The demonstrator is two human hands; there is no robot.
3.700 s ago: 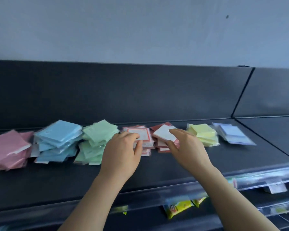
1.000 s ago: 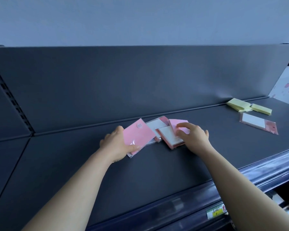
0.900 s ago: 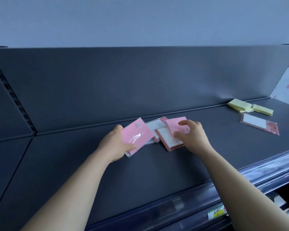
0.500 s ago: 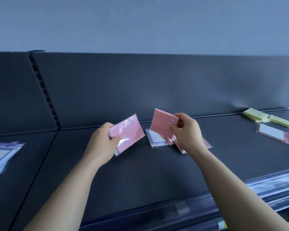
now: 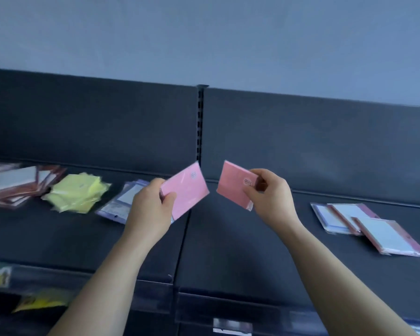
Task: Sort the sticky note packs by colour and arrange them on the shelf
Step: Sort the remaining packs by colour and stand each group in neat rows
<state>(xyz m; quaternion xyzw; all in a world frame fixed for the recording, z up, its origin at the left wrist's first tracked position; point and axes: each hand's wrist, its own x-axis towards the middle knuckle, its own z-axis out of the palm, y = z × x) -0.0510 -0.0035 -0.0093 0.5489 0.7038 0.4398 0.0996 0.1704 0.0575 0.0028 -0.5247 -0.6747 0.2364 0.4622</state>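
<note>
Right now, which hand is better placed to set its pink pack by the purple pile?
Left, probably: the left hand holds its pink pack beside the purple pile; the right hand is across the upright post.

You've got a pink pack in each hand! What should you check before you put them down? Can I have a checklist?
1. Left hand grips the light pink pack, thumb on its face: ok.
2. Right hand pinches the darker pink pack by one end: ok.
3. The two packs are the same colour: cannot tell; one looks darker, maybe only from the light.
4. A plain pink pile is in view to join: not ok; only the yellow pile, purple packs and red-edged packs show.
5. Bare shelf lies below the hands: ok.
</note>
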